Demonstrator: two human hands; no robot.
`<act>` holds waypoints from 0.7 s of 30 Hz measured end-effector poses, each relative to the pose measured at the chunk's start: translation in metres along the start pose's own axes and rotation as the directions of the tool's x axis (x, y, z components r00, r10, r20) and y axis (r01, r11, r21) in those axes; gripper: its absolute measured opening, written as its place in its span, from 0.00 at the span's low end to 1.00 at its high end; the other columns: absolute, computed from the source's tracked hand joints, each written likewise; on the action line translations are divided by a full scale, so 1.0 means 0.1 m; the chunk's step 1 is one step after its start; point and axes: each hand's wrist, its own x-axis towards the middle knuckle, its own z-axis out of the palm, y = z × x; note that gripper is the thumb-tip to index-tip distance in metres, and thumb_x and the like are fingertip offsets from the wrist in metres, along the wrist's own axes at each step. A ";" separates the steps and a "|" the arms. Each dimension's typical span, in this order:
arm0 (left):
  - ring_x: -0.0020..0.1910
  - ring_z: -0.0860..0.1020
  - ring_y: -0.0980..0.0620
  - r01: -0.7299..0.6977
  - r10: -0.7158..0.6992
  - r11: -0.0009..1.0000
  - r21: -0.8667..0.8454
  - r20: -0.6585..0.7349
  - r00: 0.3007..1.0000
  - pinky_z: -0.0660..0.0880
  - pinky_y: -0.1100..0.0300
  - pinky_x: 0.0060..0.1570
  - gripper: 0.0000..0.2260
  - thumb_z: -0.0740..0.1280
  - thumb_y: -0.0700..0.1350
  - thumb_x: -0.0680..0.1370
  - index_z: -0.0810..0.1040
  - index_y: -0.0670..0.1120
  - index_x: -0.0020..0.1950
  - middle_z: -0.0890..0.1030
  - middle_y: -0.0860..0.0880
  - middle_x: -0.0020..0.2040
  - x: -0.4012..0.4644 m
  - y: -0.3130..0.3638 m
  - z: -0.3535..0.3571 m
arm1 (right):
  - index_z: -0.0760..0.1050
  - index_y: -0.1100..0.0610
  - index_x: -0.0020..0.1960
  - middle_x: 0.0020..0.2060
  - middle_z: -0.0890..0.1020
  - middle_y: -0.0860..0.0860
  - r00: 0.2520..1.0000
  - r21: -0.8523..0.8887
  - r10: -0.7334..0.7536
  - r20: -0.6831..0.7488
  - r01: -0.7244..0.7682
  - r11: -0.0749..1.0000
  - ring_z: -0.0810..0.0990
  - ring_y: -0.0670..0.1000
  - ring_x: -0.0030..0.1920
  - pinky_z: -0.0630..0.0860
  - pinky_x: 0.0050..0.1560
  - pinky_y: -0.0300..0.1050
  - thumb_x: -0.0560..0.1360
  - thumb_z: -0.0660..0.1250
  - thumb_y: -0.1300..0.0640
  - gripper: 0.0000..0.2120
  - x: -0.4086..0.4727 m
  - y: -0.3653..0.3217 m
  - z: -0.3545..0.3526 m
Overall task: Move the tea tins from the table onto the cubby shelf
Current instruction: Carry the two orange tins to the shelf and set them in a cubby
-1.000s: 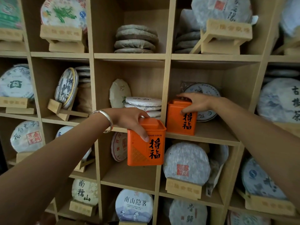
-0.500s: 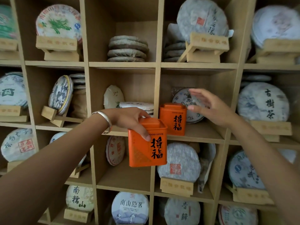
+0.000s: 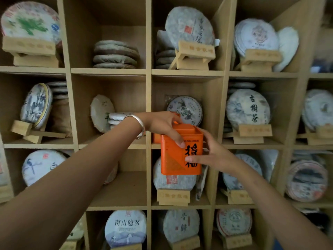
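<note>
1. The left hand (image 3: 162,126) grips the orange tea tin (image 3: 180,152) from above, fingers wrapped over the lid and thumb pressed on the front face, so it carries the weight.
2. The right hand (image 3: 209,156) is half open, its fingertips touching the tin's right side and front; I judge it steadies or takes over the tin for placing.
3. The tin hangs in the air just in front of the cubby shelf (image 3: 148,105), level with the middle compartment's ledge.
4. A second orange tin (image 3: 155,138) already stands in that compartment, mostly hidden behind the held one.
5. The held tin reads "GOOD LUCK" over two large black Chinese characters.
6. Wrapped tea cakes (image 3: 247,109) to the tin's right bear 古樹茶; one below and to its left reads 南山隐茗.
</note>
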 end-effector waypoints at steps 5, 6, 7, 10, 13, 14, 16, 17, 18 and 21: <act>0.54 0.79 0.55 -0.059 0.058 0.998 -0.012 -0.002 0.998 0.77 0.62 0.51 0.43 0.76 0.62 0.61 0.66 0.52 0.72 0.78 0.53 0.60 0.16 0.16 0.09 | 0.57 0.39 0.71 0.61 0.76 0.42 0.997 0.047 0.005 -0.074 -0.001 0.999 0.77 0.39 0.58 0.79 0.54 0.44 0.56 0.81 0.43 0.50 -0.11 0.08 -0.12; 0.55 0.78 0.55 -0.066 0.066 0.997 -0.036 -0.010 0.998 0.77 0.62 0.51 0.43 0.77 0.60 0.62 0.64 0.53 0.72 0.77 0.52 0.62 0.19 0.16 0.11 | 0.57 0.39 0.71 0.60 0.76 0.42 0.995 0.052 0.006 -0.097 -0.001 0.999 0.77 0.39 0.57 0.79 0.54 0.44 0.56 0.82 0.42 0.50 -0.12 0.10 -0.14; 0.55 0.77 0.55 -0.077 0.075 0.995 -0.065 -0.022 0.997 0.77 0.62 0.51 0.43 0.77 0.59 0.63 0.62 0.54 0.73 0.75 0.51 0.64 0.21 0.17 0.13 | 0.58 0.38 0.70 0.60 0.76 0.42 0.992 0.057 0.007 -0.124 0.000 0.998 0.78 0.39 0.57 0.79 0.52 0.43 0.55 0.81 0.41 0.50 -0.13 0.12 -0.16; 0.58 0.72 0.54 -0.120 0.108 0.984 -0.133 -0.098 0.989 0.74 0.65 0.47 0.44 0.78 0.57 0.65 0.59 0.56 0.75 0.68 0.50 0.70 0.27 0.16 0.22 | 0.58 0.33 0.67 0.59 0.76 0.41 0.983 0.077 0.028 -0.184 -0.014 0.997 0.77 0.42 0.57 0.79 0.50 0.43 0.52 0.81 0.38 0.50 -0.13 0.17 -0.22; 0.62 0.70 0.52 -0.156 0.114 0.967 -0.199 -0.206 0.972 0.73 0.66 0.45 0.46 0.78 0.57 0.64 0.57 0.57 0.76 0.66 0.49 0.72 0.32 0.13 0.34 | 0.57 0.31 0.66 0.59 0.75 0.40 0.973 0.100 0.039 -0.227 -0.016 0.995 0.76 0.41 0.57 0.79 0.41 0.37 0.51 0.81 0.37 0.50 -0.12 0.24 -0.25; 0.63 0.71 0.50 -0.166 0.108 0.961 -0.219 -0.254 0.961 0.74 0.65 0.46 0.46 0.78 0.58 0.64 0.57 0.56 0.76 0.66 0.49 0.72 0.33 0.11 0.38 | 0.57 0.33 0.68 0.60 0.74 0.40 0.968 0.110 0.042 -0.249 -0.015 0.994 0.75 0.42 0.58 0.79 0.41 0.37 0.51 0.81 0.37 0.52 -0.11 0.27 -0.26; 0.66 0.71 0.47 -0.174 0.072 0.950 -0.258 -0.361 0.930 0.76 0.58 0.52 0.48 0.77 0.62 0.63 0.56 0.55 0.77 0.67 0.47 0.72 0.34 0.06 0.47 | 0.57 0.37 0.71 0.62 0.74 0.43 0.953 0.128 0.054 -0.297 -0.016 0.992 0.75 0.44 0.60 0.79 0.47 0.42 0.51 0.81 0.37 0.55 -0.06 0.32 -0.29; 0.67 0.70 0.46 -0.164 0.035 0.944 -0.286 -0.408 0.912 0.76 0.53 0.57 0.50 0.76 0.64 0.62 0.55 0.54 0.77 0.66 0.47 0.73 0.34 0.04 0.52 | 0.57 0.39 0.71 0.62 0.74 0.44 0.946 0.144 0.058 -0.319 -0.012 0.990 0.75 0.45 0.60 0.78 0.48 0.44 0.51 0.81 0.37 0.55 -0.03 0.33 -0.31; 0.69 0.69 0.46 -0.151 -0.008 0.935 -0.322 -0.445 0.896 0.74 0.48 0.61 0.51 0.75 0.66 0.61 0.55 0.54 0.77 0.65 0.47 0.74 0.34 0.00 0.55 | 0.57 0.40 0.72 0.61 0.74 0.45 0.938 0.166 0.064 -0.342 -0.007 0.986 0.76 0.46 0.59 0.78 0.49 0.45 0.51 0.81 0.37 0.55 0.00 0.33 -0.33; 0.67 0.71 0.49 -0.162 -0.090 0.882 -0.443 -0.495 0.864 0.73 0.50 0.63 0.47 0.73 0.67 0.63 0.60 0.51 0.75 0.68 0.50 0.72 0.33 -0.11 0.62 | 0.60 0.48 0.72 0.60 0.77 0.49 0.908 0.243 0.083 -0.410 0.021 0.970 0.78 0.48 0.57 0.80 0.48 0.47 0.54 0.80 0.42 0.52 0.15 0.32 -0.39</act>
